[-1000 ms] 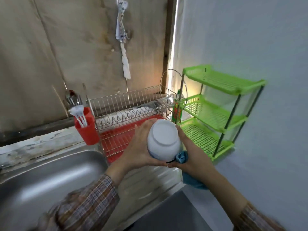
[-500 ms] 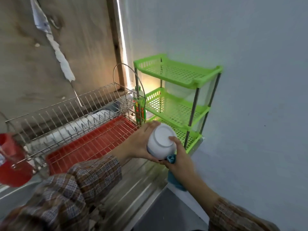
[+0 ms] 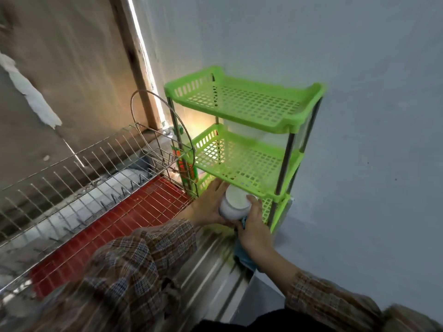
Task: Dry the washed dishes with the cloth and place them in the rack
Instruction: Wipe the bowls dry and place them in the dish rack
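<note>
Head view: my left hand [image 3: 208,207] grips the bowl [image 3: 234,202] (base up), my right hand [image 3: 254,234] holds the cloth [image 3: 242,255] under it — the bottom tier of the green rack [image 3: 244,101] lies just ahead.

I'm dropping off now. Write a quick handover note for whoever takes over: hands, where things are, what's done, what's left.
Left hand: grips the white bowl, base toward the camera.
Right hand: holds the blue cloth, thumb on the bowl.
Position: the bowl is at the front of the green shelf, level with its bottom tier. The wire dish rack stands to the left.
Done: bowl brought to the shelf.
Left: set it down and let go. I cannot tell if it is fully dry.
</note>
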### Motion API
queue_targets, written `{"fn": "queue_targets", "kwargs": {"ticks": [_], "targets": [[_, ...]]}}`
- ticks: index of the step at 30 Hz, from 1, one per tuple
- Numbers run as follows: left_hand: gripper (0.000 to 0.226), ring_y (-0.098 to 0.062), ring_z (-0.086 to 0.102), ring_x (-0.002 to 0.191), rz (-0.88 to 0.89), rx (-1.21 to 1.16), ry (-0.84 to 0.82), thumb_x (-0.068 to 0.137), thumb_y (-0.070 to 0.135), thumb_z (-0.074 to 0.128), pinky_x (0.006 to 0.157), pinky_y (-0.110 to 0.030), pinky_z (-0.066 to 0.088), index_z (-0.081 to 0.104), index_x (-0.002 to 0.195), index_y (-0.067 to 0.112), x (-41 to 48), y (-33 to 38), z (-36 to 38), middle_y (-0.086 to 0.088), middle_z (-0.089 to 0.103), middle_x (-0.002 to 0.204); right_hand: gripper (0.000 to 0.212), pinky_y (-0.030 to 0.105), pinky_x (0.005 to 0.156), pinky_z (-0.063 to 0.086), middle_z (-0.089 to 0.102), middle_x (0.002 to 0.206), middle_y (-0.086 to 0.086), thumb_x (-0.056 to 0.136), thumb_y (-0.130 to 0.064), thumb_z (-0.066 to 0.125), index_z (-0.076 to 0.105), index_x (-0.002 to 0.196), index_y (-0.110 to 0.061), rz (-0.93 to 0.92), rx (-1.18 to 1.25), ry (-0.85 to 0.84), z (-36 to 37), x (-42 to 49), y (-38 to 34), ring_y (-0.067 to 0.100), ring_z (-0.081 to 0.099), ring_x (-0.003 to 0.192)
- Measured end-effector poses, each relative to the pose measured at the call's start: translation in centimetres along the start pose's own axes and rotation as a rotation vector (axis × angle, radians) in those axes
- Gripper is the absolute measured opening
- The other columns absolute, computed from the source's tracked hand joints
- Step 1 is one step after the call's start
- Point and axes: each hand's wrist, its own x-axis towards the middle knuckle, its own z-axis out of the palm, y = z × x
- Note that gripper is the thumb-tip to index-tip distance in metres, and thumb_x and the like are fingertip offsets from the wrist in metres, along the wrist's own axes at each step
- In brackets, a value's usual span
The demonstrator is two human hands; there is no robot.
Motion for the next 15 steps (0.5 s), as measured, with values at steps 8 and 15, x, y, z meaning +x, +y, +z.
{"fn": "queue_targets", "kwargs": {"ticks": [8,15], "targets": [[0.099,-0.03,0.043,0.131,-0.186,-0.129,-0.11,0.053,0.066,0.079,0.105,-0.049,0.04,0.044,0.139,0.029,3.0,-3.0,2.2,-0.001,0.056,0.133,0.053,0.041,0.08,0.049,0.02,0.154,0.007,0.099,-0.024,0.047,0.02,0.144,-0.027,0.151,-0.056,-0.012,0.4,2.5,-1.1,0.035,0.052,0.114],[0.086,-0.02,0.059,0.112,-0.279,-0.193,-0.201,0.049,0.067,0.084,0.096,-0.04,0.052,0.06,0.122,0.028,3.8,-3.7,2.3,0.005,0.064,0.117,0.036,0.04,0.085,0.045,0.043,0.13,0.013,0.1,-0.023,0.041,0.038,0.135,-0.014,0.285,-0.181,-0.118,0.0,4.5,-2.1,0.036,0.055,0.109]]}}
